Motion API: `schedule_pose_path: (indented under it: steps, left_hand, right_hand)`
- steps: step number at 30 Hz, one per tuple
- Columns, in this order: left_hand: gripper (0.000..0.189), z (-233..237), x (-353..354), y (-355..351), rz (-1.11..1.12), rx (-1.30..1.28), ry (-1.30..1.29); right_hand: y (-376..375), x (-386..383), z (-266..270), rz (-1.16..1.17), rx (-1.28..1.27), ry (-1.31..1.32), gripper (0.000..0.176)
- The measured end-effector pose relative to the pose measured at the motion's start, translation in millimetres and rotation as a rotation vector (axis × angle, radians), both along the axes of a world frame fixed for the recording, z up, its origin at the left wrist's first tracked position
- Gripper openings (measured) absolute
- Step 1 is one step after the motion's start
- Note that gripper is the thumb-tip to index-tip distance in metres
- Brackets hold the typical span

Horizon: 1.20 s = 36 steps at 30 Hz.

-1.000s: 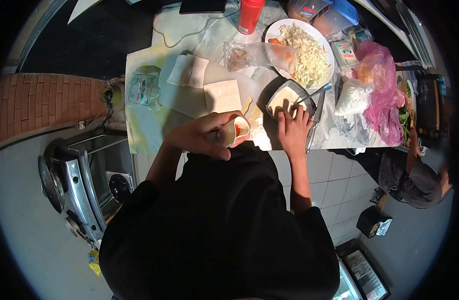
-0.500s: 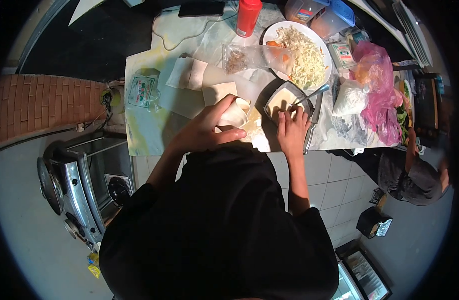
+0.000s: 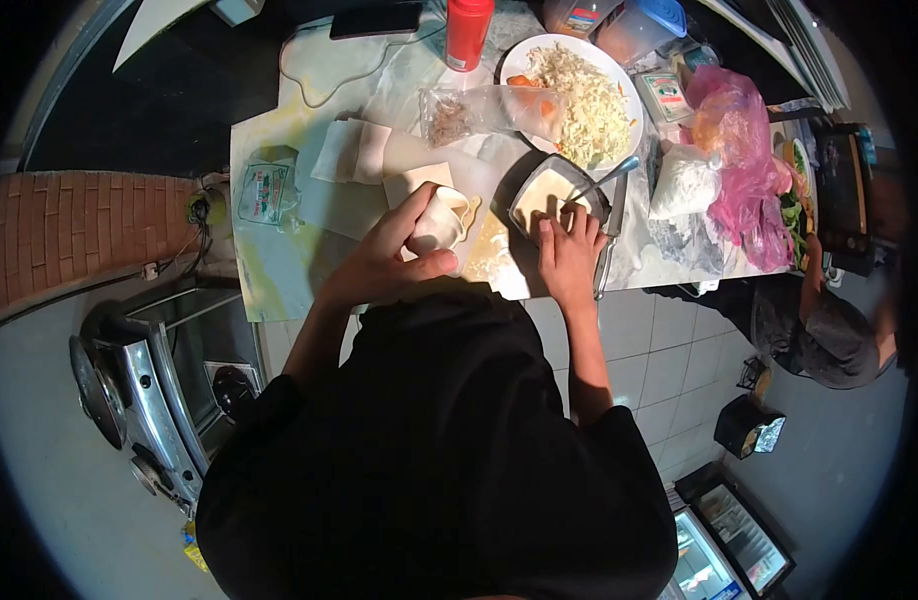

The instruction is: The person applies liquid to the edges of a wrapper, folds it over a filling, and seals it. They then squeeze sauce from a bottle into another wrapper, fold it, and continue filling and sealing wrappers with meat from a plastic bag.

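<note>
My left hand (image 3: 394, 250) grips a pale wrapper folded into an open pocket (image 3: 437, 225), thumb and fingers on either side of it. A loose flap stands out on the pocket's right. Fingertips of my right hand (image 3: 571, 258) reach over the near edge of a dark square bowl (image 3: 524, 190) and touch the cream-coloured paste (image 3: 551, 188) inside; its fingers are stretched out and hold nothing visible. In the bowl rests a spoon (image 3: 609, 176). Flat wrapper sheets (image 3: 354, 152) lie beyond my left hand. A whitish smear (image 3: 494, 262) marks the table between my hands.
A plate of shredded vegetables (image 3: 591, 105) stands behind the bowl, beside a clear bag (image 3: 449, 118) and a red bottle (image 3: 469, 35). A knife (image 3: 605, 265) lies right of the bowl. Farther right are a bag of white powder (image 3: 687, 183), pink bags (image 3: 739, 150) and another person (image 3: 829, 335).
The view has shifted, so the table things appear farther left. The pocket in my left hand has turned and its flap shows more. My right fingertips remain at the paste.
</note>
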<state>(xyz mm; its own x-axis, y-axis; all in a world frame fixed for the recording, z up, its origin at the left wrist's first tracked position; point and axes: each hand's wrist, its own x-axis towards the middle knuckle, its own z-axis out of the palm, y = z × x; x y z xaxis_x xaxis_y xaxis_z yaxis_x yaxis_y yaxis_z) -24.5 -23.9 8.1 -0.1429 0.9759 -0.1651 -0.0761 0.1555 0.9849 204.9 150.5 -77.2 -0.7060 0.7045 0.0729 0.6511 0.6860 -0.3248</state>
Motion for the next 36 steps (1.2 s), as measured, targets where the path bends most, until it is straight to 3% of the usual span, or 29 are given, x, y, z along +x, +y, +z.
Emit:
schedule_pose_path:
  steps: [10, 14, 16, 20, 21, 24, 25, 27, 32, 36]
  left_hand:
    - [0.075, -15.5, 7.6, -6.4, 0.115, 0.063, -0.042]
    - [0.063, -18.9, 7.2, -2.8, 0.136, 0.049, 0.060]
    - [0.049, -8.9, 10.1, 5.0, 0.263, -0.039, -0.105]
    - [0.050, 5.5, 9.7, 11.4, 0.254, -0.069, -0.135]
    - [0.050, 2.5, 9.2, 11.3, 0.256, -0.063, -0.171]
    - [0.051, -2.0, 11.3, 12.6, 0.277, -0.040, -0.193]
    - [0.051, -2.5, 12.0, 13.0, 0.298, -0.023, -0.181]
    - [0.051, -2.6, 11.5, 12.0, 0.301, -0.034, -0.180]
    - [0.050, -6.6, 9.3, 6.6, 0.319, -0.055, -0.207]
    - [0.050, -24.9, 5.0, 3.2, 0.353, -0.100, -0.301]
  right_hand:
    - [0.4, 1.4, 2.6, -0.008, 0.046, 0.005, 0.044]
    - [7.1, 3.6, 11.7, -0.159, -0.273, 0.409, 0.048]
    - [16.9, 5.7, -0.2, -0.199, -0.542, 0.674, 0.044]
    - [20.3, 11.0, -1.4, -0.280, -0.800, 0.821, 0.044]
    - [19.8, 10.9, -1.5, -0.283, -0.798, 0.822, 0.044]
    - [13.5, 3.0, 7.9, -0.153, -0.300, 0.373, 0.051]
    - [11.0, 1.0, 6.9, -0.155, -0.300, 0.375, 0.051]
    - [8.1, -1.9, 3.4, -0.046, -0.103, 0.118, 0.047]
    - [6.1, -7.7, -3.2, -0.024, -0.073, 0.023, 0.047]
    - [10.0, -4.3, 4.6, -0.075, -0.188, 0.187, 0.051]
